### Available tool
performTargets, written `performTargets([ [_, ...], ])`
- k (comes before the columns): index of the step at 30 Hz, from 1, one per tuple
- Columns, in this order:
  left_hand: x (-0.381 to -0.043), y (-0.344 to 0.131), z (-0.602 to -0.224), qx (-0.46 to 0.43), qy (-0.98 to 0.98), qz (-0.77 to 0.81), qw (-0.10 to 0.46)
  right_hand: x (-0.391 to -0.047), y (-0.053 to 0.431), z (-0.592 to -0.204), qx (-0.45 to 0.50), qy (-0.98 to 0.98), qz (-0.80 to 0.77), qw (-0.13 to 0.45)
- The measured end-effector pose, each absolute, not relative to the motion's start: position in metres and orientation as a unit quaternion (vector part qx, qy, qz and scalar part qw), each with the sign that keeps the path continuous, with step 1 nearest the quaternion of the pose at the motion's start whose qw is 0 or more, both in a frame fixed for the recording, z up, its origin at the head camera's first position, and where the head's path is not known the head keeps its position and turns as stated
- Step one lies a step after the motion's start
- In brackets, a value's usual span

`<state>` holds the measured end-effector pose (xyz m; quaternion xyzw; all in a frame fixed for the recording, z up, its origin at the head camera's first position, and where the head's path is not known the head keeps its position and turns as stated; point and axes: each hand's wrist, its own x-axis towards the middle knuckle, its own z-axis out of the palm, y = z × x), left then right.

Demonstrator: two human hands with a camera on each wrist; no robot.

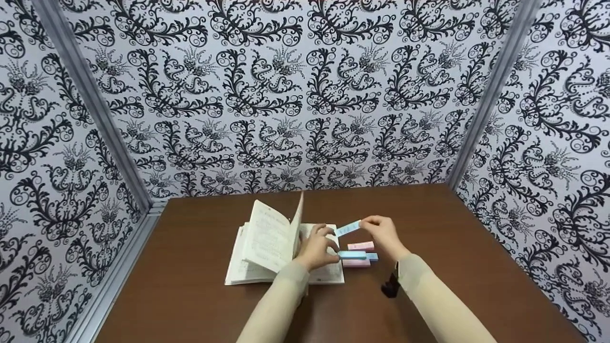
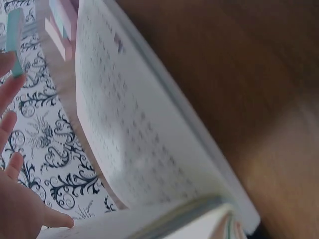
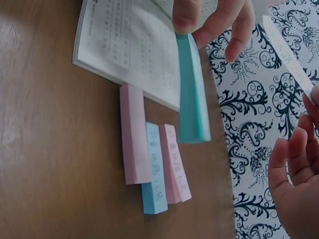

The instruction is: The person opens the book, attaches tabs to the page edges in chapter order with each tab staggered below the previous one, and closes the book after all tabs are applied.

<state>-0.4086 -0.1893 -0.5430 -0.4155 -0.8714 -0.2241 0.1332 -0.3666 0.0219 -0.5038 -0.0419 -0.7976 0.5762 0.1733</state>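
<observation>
At the book's (image 1: 269, 238) right edge, the left hand (image 1: 317, 250) pinches a teal pad (image 1: 352, 255), the right hand (image 1: 385, 236) a blue strip (image 1: 348, 228). Keep the strip uncreased.

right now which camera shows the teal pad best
The right wrist view: the teal pad looks large, its length mostly unobstructed. The head view shows it small; the left wrist view, narrow near the left edge.
</observation>
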Motion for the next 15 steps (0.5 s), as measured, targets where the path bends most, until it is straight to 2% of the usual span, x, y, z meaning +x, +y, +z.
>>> performTargets([
  [15,-0.396,-0.167,-0.577,-0.475,-0.832,-0.246,0.146,-0.362,0.037,-0.516,-0.063,-0.827,0.536,0.156],
])
